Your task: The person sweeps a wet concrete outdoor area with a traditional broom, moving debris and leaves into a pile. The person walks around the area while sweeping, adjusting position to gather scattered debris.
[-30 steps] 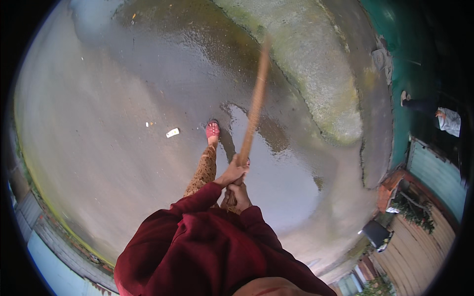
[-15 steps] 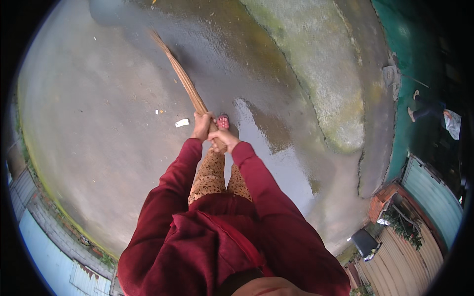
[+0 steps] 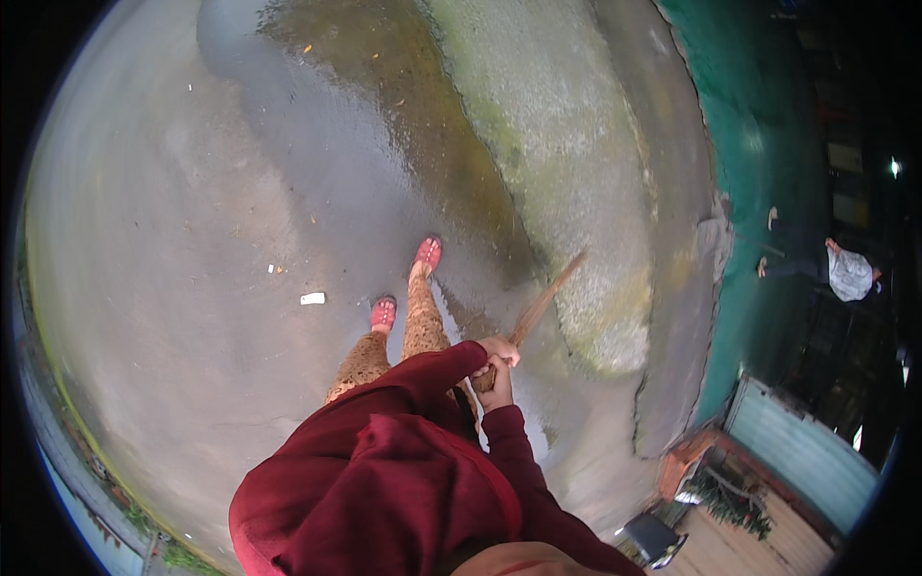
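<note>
Since the twig broom [image 3: 544, 305] is out to our R side, we judge control depends mostly on the hold. W/ our hands as clock centre & 12 at the top of the view, it slants to 1 o'clock, tip showing against the pale mossy strip [image 3: 586, 144]; whether it's touching the ground, we can't tell. Our left hand [image 3: 500, 351] is wrapped round the shaft on the tip side, our right hand [image 3: 498, 389] wrapped round it nearer the butt, the two bunched v. close. For more leverage we'd prob. slide L a bit toward the tip, leave a gap btwn the hands & let R steer the butt. L sleeve [image 3: 394, 379] crosses our front, so turning the trunk toward 1 should ease the reach & spare the back.

Feet next: R sandal [image 3: 428, 252] at 11, L sandal [image 3: 383, 313] at 10, set apart, R farther fwd. Good base, we think, but the wet ground [image 3: 327, 173] at 11 looks slick, so short, low strokes & small steps suit. Brown water [image 3: 451, 182] sits near 12; splash risk there, so go gently. White piece [image 3: 313, 299] lies at 10, past L sandal, well off the tip's line. Another person [image 3: 850, 272] is btwn 2 & 3, well apart; we'd avoid flicking that way.
</note>
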A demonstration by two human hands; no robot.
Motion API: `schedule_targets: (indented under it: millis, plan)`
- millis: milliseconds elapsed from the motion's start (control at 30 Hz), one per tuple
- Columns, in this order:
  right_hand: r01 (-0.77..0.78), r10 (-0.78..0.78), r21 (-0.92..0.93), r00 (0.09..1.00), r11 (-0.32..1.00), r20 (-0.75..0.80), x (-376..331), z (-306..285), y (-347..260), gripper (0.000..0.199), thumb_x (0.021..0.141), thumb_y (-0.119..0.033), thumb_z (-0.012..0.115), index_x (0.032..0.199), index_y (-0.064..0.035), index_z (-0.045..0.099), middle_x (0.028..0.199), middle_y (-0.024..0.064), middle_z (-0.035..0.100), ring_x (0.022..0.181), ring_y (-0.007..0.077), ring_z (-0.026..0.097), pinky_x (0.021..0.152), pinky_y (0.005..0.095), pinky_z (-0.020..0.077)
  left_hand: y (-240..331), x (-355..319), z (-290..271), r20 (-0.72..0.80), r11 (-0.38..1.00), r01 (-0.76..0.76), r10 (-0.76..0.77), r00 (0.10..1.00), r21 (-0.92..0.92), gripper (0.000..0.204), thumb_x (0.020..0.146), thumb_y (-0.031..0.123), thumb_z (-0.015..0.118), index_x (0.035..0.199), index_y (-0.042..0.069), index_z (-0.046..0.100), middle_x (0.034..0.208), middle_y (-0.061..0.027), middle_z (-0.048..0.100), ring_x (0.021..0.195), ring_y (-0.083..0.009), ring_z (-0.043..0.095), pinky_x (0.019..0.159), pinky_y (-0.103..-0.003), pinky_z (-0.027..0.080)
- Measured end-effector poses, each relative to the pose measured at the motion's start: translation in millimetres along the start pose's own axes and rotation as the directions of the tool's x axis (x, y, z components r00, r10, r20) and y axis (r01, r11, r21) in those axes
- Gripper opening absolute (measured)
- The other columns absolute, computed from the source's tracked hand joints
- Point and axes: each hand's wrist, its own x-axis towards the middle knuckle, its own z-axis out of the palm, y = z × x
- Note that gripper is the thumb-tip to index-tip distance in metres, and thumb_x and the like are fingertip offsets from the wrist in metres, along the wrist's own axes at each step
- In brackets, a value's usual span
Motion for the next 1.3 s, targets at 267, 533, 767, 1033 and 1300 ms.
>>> schedule_targets:
  millis: [267, 533, 767, 1033, 1300]
  plan:
    - [-0.32, 0.344, -0.436, 0.939, 0.841, -0.026, 109, 145, 24, 0.011, 0.077, -0.014, 0.052, 0.085, -0.008, 0.048, 0.068, 0.0049, 0.049, 0.059, 0.0171, 0.052, 0.053, 0.0302, 0.0481, 33, -24, -172, -0.236, 0.917, -0.078, -0.018, 0.972, -0.391, 0.022, 0.068, 0.015, 0.057, 0.085, 0.002, 0.057, 0.072, -0.0036, 0.053, 0.056, -0.0141, 0.045, 0.05, -0.025, 0.039]
    - [-0.178, 0.585, -0.811, 0.777, 0.558, 0.232, 152, 287, -23, 0.011, 0.073, -0.01, 0.051, 0.063, -0.0099, 0.048, 0.054, 0.0016, 0.049, 0.043, 0.0099, 0.048, 0.038, 0.024, 0.0397, 114, -55, -289, -0.811, 0.868, -0.361, -0.078, 0.579, -0.341, 0.012, 0.069, 0.007, 0.048, 0.06, 0.001, 0.052, 0.053, -0.0079, 0.05, 0.046, -0.019, 0.05, 0.046, -0.031, 0.044]
    - [-0.121, 0.276, -0.698, 0.955, 0.706, 0.113, 74, 232, -39, 0.015, 0.075, -0.014, 0.047, 0.062, -0.0071, 0.047, 0.05, 0.0046, 0.047, 0.039, 0.0128, 0.046, 0.035, 0.0253, 0.0367, 119, -31, -205, -0.711, 0.93, -0.341, 0.147, 0.688, -0.138, 0.053, 0.069, 0.011, 0.058, 0.111, 0.003, 0.026, 0.072, -0.0163, 0.053, 0.059, -0.0252, 0.057, 0.052, -0.038, 0.047]
    - [-0.181, 0.172, -0.337, 0.983, 0.924, -0.058, 103, 306, -9, 0.013, 0.075, -0.012, 0.051, 0.065, -0.0111, 0.043, 0.058, -0.0016, 0.041, 0.048, 0.0111, 0.04, 0.046, 0.0244, 0.0348, 171, -47, -268, -0.122, 0.995, -0.006, -0.006, 0.993, -0.104, 0.048, 0.055, 0.025, 0.065, 0.092, -0.003, 0.053, 0.075, -0.012, 0.056, 0.065, -0.02, 0.052, 0.058, -0.033, 0.043]
    - [-0.28, 0.539, -0.816, 0.841, 0.506, 0.045, 212, 540, 176, 0.011, 0.074, -0.013, 0.052, 0.066, -0.0082, 0.046, 0.058, 0.0027, 0.047, 0.05, 0.0162, 0.048, 0.05, 0.0301, 0.0439, 123, -188, -565, -0.591, 0.719, -0.416, 0.009, 0.807, -0.557, 0.01, 0.063, 0.004, 0.06, 0.071, 0.003, 0.053, 0.059, -0.0036, 0.054, 0.049, -0.0139, 0.051, 0.045, -0.027, 0.043]
